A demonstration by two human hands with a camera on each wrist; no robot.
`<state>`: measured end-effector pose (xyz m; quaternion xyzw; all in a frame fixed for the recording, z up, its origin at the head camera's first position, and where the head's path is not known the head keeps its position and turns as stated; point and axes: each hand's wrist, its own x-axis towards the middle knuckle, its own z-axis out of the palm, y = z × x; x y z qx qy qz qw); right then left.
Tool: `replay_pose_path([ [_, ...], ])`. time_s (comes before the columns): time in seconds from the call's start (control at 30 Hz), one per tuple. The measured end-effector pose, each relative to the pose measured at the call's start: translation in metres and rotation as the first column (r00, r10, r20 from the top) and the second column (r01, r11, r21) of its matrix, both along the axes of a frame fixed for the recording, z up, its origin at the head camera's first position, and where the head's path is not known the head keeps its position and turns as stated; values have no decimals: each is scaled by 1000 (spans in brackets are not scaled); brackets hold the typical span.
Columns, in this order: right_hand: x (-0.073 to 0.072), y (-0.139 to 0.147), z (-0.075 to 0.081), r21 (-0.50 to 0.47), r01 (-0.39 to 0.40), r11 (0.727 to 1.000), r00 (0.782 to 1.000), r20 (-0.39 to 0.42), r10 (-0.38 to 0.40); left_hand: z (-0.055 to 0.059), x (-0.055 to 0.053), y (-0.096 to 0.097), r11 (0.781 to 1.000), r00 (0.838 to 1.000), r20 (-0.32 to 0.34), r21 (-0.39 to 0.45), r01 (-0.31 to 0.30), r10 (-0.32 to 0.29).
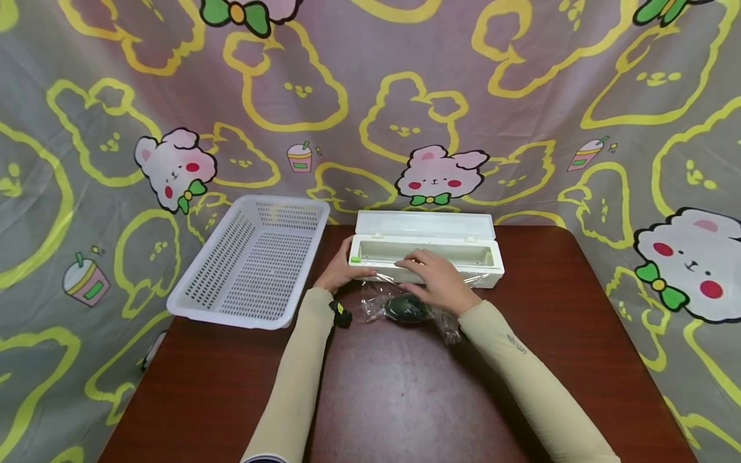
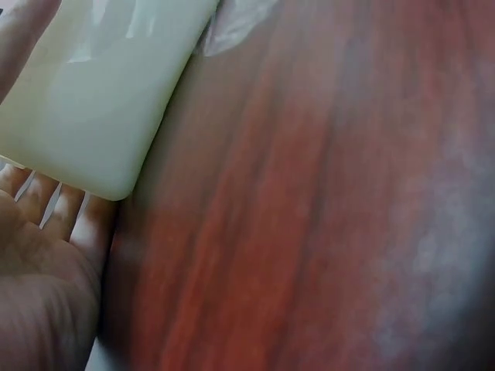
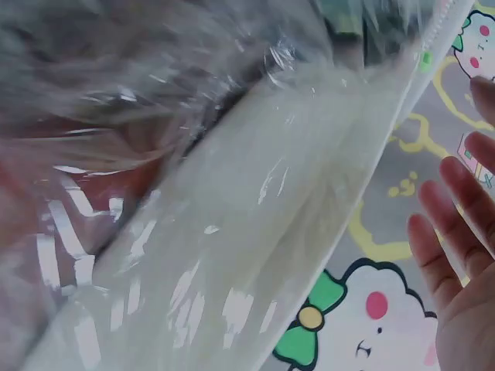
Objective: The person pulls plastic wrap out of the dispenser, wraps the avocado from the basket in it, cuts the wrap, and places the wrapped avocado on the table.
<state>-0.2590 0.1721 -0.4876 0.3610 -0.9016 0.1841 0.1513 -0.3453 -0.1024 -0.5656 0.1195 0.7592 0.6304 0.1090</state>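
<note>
Sleeves (image 1: 298,373): reaching across the counter (image 1: 382,399)
Left grip (image 1: 340,272): pinching the white box (image 1: 386,266) by one end
Right grip (image 1: 441,281): reaching over the box, fingers spread
Dark green item (image 1: 408,308): lying in clear film (image 1: 375,307) before the box

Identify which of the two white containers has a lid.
The long, narrow white box, its lid raised along the back edge. The perforated basket to its left is wider and shows no lid.
</note>
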Motion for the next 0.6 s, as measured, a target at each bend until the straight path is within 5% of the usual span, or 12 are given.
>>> replay_pose_path([
  [0.6, -34, -49, 13, 157, -77, 985, 996, 54, 69, -2, -2, -1, 999, 1000, -12, 25, 21, -21],
])
